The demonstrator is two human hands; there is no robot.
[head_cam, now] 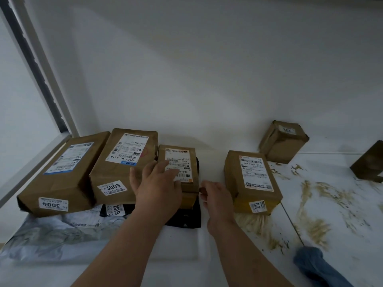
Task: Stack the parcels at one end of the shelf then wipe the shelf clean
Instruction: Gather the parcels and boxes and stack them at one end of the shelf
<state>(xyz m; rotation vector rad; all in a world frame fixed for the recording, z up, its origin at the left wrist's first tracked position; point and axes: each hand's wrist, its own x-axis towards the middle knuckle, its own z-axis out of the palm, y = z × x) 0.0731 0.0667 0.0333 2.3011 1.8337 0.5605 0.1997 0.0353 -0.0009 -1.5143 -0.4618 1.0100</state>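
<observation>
On the white shelf (228, 255) several brown parcels lie at the left end. My left hand (157, 187) rests with spread fingers on the small brown parcel (180, 154) that sits on a black bag (186, 218). My right hand (215, 195) touches that parcel's right front corner with loosely curled fingers. To the left lie the 3003 parcel (120, 168) and the 3004 parcel (62, 175), partly on a grey mailer bag (51, 235). Another labelled brown parcel (250, 181) lies just right of my right hand. A blue cloth (315, 266) lies at the shelf's front right.
Brownish dirt smears (315, 204) cover the right part of the shelf. A small brown box (284, 141) stands against the back wall and a dark box (369, 162) sits at the right edge. A window frame (37, 65) bounds the left end.
</observation>
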